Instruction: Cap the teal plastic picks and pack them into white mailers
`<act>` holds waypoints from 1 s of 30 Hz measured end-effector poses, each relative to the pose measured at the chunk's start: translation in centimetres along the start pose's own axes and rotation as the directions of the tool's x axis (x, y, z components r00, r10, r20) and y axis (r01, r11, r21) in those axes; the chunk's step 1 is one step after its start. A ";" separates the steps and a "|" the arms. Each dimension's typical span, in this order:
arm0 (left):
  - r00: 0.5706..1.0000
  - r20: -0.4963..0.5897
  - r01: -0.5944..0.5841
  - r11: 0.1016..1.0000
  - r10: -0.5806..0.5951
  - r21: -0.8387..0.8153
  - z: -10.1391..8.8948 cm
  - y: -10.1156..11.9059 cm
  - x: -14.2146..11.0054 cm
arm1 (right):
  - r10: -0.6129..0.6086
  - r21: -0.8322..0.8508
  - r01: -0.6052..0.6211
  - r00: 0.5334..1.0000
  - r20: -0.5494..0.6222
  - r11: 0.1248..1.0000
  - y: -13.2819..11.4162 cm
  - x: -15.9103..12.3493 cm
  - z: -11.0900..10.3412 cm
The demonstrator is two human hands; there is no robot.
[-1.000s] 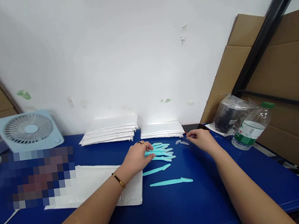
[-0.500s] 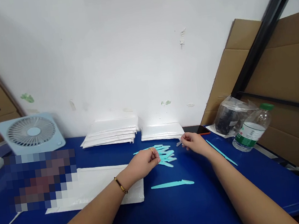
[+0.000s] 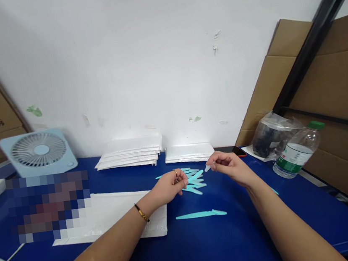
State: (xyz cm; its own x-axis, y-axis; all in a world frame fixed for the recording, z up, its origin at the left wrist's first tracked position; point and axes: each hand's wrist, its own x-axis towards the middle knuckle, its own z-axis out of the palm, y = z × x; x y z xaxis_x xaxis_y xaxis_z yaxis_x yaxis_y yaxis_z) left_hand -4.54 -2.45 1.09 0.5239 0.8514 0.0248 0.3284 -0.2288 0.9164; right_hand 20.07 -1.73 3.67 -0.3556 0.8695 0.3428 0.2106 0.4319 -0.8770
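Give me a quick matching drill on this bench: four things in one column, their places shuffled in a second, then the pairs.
1. desk fan
2. water bottle
3. single teal stick
4. small clear cap

A. lying tilted at the right edge, by the cardboard
B. pinched in the right hand
C. far left, against the wall
D. alone on the blue table, nearer than the pile

Pairs: 1-C, 2-A, 3-D, 4-B

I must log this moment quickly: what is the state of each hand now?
Left hand: closed, pinching a teal stick from the pile.
Right hand: closed, holding a small clear cap in its fingertips.
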 end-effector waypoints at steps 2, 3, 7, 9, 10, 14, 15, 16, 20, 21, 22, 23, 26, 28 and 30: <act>1.000 0.005 0.000 1.000 0.000 0.001 0.0 0.1 0.0 | -0.008 -0.025 0.009 0.999 0.031 1.000 -0.2 0.0 0.4; 1.000 0.006 -0.001 1.000 0.001 0.001 0.1 0.1 0.0 | -0.009 -0.034 0.011 0.999 0.044 0.999 -0.2 0.0 0.7; 1.000 0.008 -0.025 1.000 0.025 0.001 0.2 -0.1 0.1 | 0.013 -0.054 -0.006 0.991 0.134 0.999 0.1 0.0 1.9; 0.999 0.005 -0.035 0.999 0.035 0.031 0.3 -0.5 0.2 | 0.021 -0.080 -0.005 0.980 0.198 0.997 0.5 0.1 2.1; 0.999 -0.011 -0.039 0.997 0.040 0.069 0.3 -0.6 0.3 | 0.016 -0.115 0.008 0.979 0.203 0.993 0.7 0.2 1.9; 0.976 -0.170 -0.068 0.934 0.135 0.351 0.3 -0.7 0.1 | -0.045 -0.451 0.033 0.999 -0.016 0.892 2.7 0.6 -0.1; 0.970 -0.181 -0.078 0.909 0.165 0.409 0.4 -0.6 -0.1 | -0.056 -0.542 0.009 0.996 -0.070 0.840 3.4 0.8 -0.7; 0.970 -0.159 -0.097 0.888 0.186 0.448 0.4 -0.4 -0.3 | -0.053 -0.613 -0.015 0.994 -0.092 0.790 4.1 0.9 -1.3; 0.967 0.141 -0.254 0.813 0.211 0.524 1.2 0.3 -1.3 | 0.029 -0.762 -0.028 0.999 -0.012 0.647 6.4 1.3 -1.9; 0.957 0.203 -0.287 0.791 0.208 0.540 1.5 0.4 -1.5 | 0.052 -0.786 -0.031 0.999 0.001 0.617 6.6 1.4 -1.7; 0.950 0.240 -0.304 0.773 0.201 0.557 1.8 0.4 -1.6 | 0.072 -0.810 -0.038 0.997 0.005 0.585 6.7 1.5 -1.4; 0.947 0.257 -0.309 0.762 0.191 0.570 2.0 0.3 -1.7 | 0.087 -0.831 -0.049 0.996 -0.001 0.554 6.8 1.6 -1.2; 0.959 0.230 -0.272 0.774 0.168 0.571 2.4 0.3 -1.7 | 0.111 -0.856 -0.086 0.993 -0.034 0.510 6.6 1.7 -0.7; 0.971 0.177 -0.231 0.824 0.161 0.518 2.3 0.4 -1.6 | 0.121 -0.812 -0.113 0.991 -0.052 0.572 6.4 1.6 -0.7; 0.985 0.111 -0.167 0.907 0.134 0.386 1.9 0.4 -1.4 | 0.130 -0.693 -0.140 0.989 -0.067 0.707 6.2 1.4 -1.0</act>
State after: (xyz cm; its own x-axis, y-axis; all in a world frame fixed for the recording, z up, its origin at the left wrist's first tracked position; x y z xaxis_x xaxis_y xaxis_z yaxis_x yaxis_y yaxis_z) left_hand -3.65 -4.64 0.66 0.6469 0.7555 0.1032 0.5138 -0.5318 0.6732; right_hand 21.78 2.42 -0.99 -0.2633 0.9324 0.2475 0.8298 0.3497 -0.4349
